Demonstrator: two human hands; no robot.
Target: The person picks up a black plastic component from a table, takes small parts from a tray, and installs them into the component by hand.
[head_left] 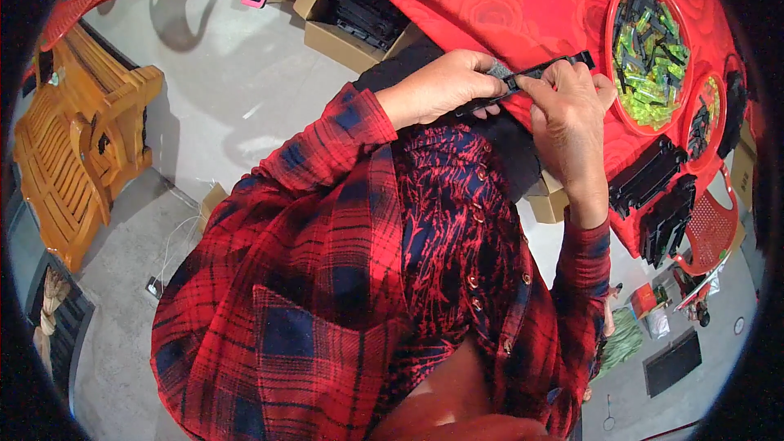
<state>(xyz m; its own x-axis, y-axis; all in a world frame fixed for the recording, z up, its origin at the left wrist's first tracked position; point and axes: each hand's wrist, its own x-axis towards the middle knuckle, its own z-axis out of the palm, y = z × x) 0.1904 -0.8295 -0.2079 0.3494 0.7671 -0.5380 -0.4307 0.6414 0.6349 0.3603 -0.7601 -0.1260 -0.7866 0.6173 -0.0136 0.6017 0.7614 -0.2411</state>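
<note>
spanning both hands (506, 90), a black strip (543, 72) (pinched at each side).

A long, narrow black plastic strip (535, 75) runs slantwise across the upper centre of the frame, its right end raised toward the upper right. It is held off the red cloth, its middle and left end hidden by fingers, with a small grey piece (498, 70) against its middle.
</note>
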